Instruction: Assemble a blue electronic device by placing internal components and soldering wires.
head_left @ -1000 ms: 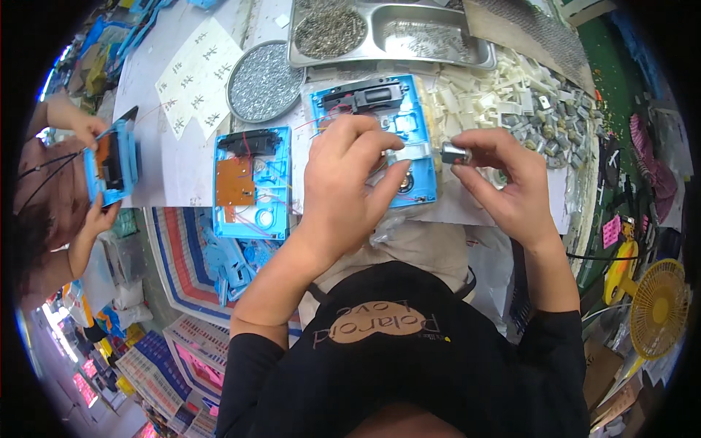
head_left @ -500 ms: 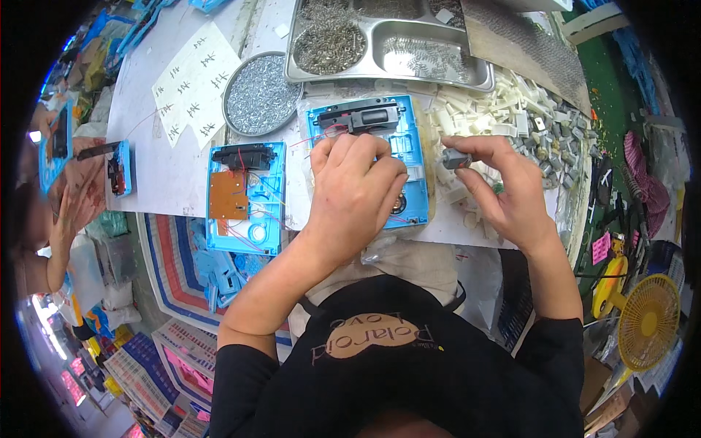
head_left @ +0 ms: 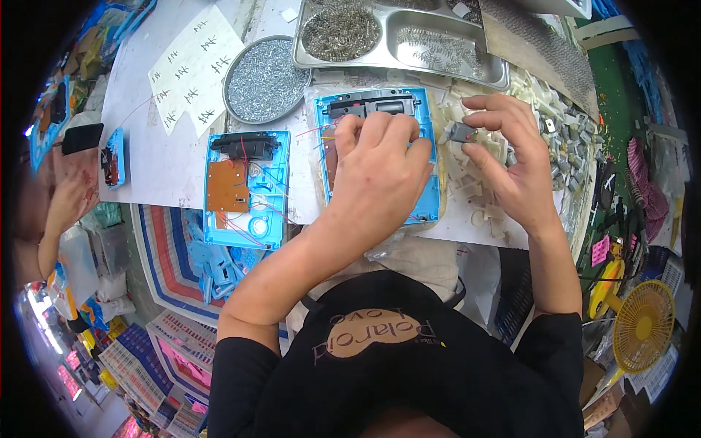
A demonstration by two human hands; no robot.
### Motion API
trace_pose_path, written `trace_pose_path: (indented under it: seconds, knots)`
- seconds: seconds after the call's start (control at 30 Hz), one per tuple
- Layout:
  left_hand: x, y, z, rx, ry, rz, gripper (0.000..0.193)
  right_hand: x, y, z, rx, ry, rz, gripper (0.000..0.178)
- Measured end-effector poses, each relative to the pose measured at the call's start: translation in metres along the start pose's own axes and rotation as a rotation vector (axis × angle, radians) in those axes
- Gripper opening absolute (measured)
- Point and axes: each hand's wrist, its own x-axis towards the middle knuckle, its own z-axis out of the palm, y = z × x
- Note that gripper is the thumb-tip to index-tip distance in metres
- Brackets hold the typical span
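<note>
An open blue plastic casing [head_left: 425,109] lies in front of me, with a long black part [head_left: 369,104] along its far edge and thin wires at its left. Over its middle, my left hand [head_left: 383,164] is curled with the fingertips down inside; what they grip is hidden. My right hand [head_left: 515,160] pinches a small grey block [head_left: 461,133] with a reddish spot, just right of the casing, other fingers loosely bent. To the left lies a second blue casing [head_left: 277,228] holding a brown circuit board [head_left: 228,188], a black part and loose wires.
Beyond stand a round tray of small screws [head_left: 266,80] and a metal compartment tray [head_left: 504,73] of springs and small metal parts. White plastic pieces and grey blocks [head_left: 566,157] are heaped at right, near a yellow fan [head_left: 646,325]. A co-worker's hand [head_left: 69,197] shows at far left.
My right hand has moved slightly up with the grey block, its fingers spreading more. My left hand has shifted a little right over the casing, uncovering brown board at the casing's left.
</note>
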Motion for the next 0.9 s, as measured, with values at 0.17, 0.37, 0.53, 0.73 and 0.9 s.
trace_pose_path:
  seconds: [0.17, 0.37, 0.53, 0.73, 0.9]
  knots:
    - [-0.003, -0.004, 0.002, -0.019, -0.002, 0.019, 0.019, -0.007, 0.005, -0.001, 0.000, -0.005, 0.007, 0.028]
    - [-0.005, -0.005, 0.007, -0.075, 0.027, -0.014, 0.015, -0.002, 0.003, 0.005, 0.036, -0.019, -0.020, 0.028]
    - [-0.022, -0.011, -0.009, -0.127, 0.185, -0.012, 0.017, -0.002, 0.002, 0.009, 0.015, -0.035, -0.039, 0.029]
    - [-0.050, -0.020, -0.012, -0.148, 0.241, -0.022, 0.022, 0.006, 0.000, 0.036, 0.047, -0.071, -0.031, 0.026]
    - [-0.049, -0.021, -0.012, -0.180, 0.238, -0.005, 0.023, 0.008, 0.007, 0.042, 0.027, -0.074, 0.038, 0.024]
